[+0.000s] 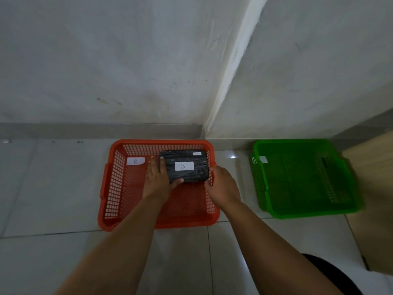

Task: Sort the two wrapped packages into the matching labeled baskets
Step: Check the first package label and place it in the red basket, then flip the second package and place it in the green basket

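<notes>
1. While both hands reach in, head view shows black wrapped package (183, 167) marked "B" inside orange basket (110, 184), whose tag (135, 161) also reads "B".
2. Left hand (157, 177) grip clamped on package; right hand (221, 186) fingers hidden, grip unclear.
3. Green basket (306, 211) looks empty, its tag (263, 159) unreadable; 2nd pkg not visible, likely still to do.

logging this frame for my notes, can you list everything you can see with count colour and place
basket: one, orange-red, on the floor at centre, paper label marked B inside its left wall
package: one, black wrap with a white label marked B, in the orange-red basket's far right part
second basket: one, green, on the floor to the right, small white label on its left wall, lettering unreadable
floor: pale tiles
walls: two, grey-white, meeting in a corner behind the baskets
left hand: one, on the package's left end
right hand: one, at the package's right end, over the basket's right rim
</notes>
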{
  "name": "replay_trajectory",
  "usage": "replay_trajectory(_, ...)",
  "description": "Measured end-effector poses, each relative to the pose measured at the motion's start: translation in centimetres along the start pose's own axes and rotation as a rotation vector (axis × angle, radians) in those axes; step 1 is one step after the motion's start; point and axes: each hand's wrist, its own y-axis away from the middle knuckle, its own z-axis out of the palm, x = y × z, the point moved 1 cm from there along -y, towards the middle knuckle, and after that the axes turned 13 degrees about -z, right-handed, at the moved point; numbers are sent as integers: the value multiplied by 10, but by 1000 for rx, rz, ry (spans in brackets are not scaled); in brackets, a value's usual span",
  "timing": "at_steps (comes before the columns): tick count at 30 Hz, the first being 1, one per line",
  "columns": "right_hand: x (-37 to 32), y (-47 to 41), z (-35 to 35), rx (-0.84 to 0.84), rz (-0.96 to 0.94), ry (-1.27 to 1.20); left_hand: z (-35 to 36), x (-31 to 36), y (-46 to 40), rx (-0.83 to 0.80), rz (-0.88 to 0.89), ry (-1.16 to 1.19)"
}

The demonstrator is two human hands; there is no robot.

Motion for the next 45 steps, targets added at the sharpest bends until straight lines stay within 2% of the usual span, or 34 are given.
replay_trajectory(5, -40, 17, -41, -26, -29, 9, -52, 1, 31, 55, 74, -146)
replay_trajectory(12, -152, 80, -181, -120, -94, 86, -200, 32, 150, 77, 172, -214)
replay_trajectory(20, -281, 175, -362, -149, -119, 102, -402, 109, 300, 125, 208, -71)
replay_trajectory(26, -337, 213, -453, -39, -140, 126, -505, 139, 367, 100, 199, -50)
replay_trajectory(32, -356, 235, -503, 126, -152, 129, -550, 167, 410, 94, 257, -44)
replay_trajectory(37, -348, 273, -556, 230, -227, 167, -572, 215, 461, 170, 331, -10)
replay_trajectory(45, -271, 385, -646, 351, -193, 216, -520, 303, 583, 201, 430, 52)
